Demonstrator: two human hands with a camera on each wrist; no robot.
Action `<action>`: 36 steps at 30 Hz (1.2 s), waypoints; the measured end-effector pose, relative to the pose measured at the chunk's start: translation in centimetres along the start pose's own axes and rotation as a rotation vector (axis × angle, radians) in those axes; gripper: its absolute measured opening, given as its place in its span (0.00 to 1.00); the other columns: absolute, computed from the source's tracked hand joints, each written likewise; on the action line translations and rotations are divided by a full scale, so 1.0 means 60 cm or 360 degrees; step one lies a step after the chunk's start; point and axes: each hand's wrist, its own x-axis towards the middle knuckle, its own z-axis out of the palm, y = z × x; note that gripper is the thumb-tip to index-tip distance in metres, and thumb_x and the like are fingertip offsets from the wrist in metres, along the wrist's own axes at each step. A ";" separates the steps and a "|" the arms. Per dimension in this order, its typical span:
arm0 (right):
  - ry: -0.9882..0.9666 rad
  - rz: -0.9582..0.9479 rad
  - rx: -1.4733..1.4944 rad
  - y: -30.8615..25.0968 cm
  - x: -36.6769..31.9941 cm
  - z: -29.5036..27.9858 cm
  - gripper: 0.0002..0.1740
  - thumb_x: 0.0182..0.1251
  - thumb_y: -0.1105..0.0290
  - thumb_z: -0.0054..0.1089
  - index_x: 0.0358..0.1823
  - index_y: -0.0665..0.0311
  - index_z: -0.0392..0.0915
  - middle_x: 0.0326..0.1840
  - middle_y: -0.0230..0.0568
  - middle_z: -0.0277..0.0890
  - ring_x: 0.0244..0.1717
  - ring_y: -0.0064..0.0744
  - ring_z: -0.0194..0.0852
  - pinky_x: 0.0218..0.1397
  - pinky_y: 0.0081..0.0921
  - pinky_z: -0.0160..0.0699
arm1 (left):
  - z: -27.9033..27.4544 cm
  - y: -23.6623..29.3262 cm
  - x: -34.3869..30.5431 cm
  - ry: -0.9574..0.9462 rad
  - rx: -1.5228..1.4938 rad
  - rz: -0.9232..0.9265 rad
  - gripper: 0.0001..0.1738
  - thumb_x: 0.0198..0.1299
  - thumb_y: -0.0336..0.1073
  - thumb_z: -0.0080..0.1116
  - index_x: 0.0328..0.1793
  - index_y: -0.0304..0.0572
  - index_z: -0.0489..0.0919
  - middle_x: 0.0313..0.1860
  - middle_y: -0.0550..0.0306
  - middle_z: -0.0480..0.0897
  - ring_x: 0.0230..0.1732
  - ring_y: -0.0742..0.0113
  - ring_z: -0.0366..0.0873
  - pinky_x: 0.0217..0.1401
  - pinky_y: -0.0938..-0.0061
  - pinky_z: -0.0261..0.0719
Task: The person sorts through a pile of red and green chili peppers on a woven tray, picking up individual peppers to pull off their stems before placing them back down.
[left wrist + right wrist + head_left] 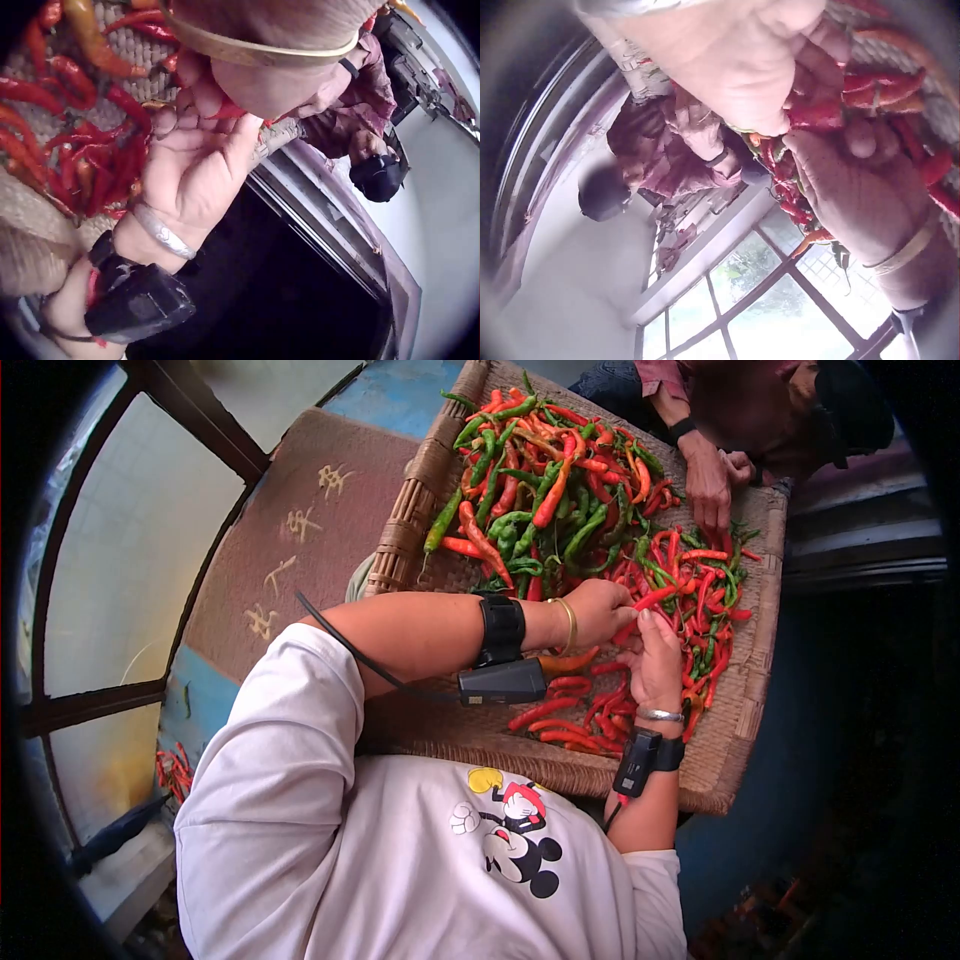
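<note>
Over a woven tray [408, 520] of chili peppers, my two hands meet at one red chili pepper [655, 598]. My left hand [597, 612], with a gold bangle, reaches in from the left and pinches the pepper. From below, my right hand [656, 665], wearing a silver bangle, has its thumb and fingers on the same pepper. Between the hands in the right wrist view, part of the red pepper [817, 115] shows; the fingers hide the rest. Loose red peppers [570, 725] lie on the weave under my hands.
Larger red and green peppers [540, 480] are heaped at the tray's far end. Smaller peppers [712, 590] lie along its right side. Another person's hand [708, 490] reaches into that pile. A brown mat [310, 550] with yellow characters lies left of the tray.
</note>
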 end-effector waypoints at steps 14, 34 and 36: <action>0.0181 -0.0237 0.0126 -0.045 -0.015 -0.023 0.12 0.61 0.60 0.49 0.32 0.62 0.72 0.17 0.28 0.69 0.14 0.16 0.62 0.14 0.11 0.55 | -0.016 -0.029 0.006 -0.0111 0.0264 -0.0070 0.11 0.55 0.37 0.51 0.34 0.35 0.75 0.22 0.51 0.77 0.24 0.61 0.76 0.29 0.70 0.73; 0.0624 -0.0587 -0.1462 -0.009 0.033 -0.023 0.22 0.48 0.70 0.59 0.48 0.64 0.70 0.25 0.38 0.72 0.26 0.24 0.69 0.32 0.24 0.69 | -0.008 -0.044 0.003 -0.0252 0.0683 0.0193 0.10 0.49 0.36 0.54 0.35 0.40 0.77 0.27 0.47 0.78 0.32 0.53 0.77 0.36 0.66 0.74; 0.0562 -0.0523 -0.1436 0.013 0.049 -0.037 0.21 0.49 0.70 0.58 0.47 0.65 0.71 0.23 0.37 0.72 0.25 0.23 0.69 0.31 0.24 0.69 | -0.010 -0.039 0.001 -0.0293 0.0670 0.0125 0.10 0.48 0.36 0.54 0.35 0.40 0.77 0.27 0.47 0.78 0.33 0.52 0.76 0.36 0.66 0.74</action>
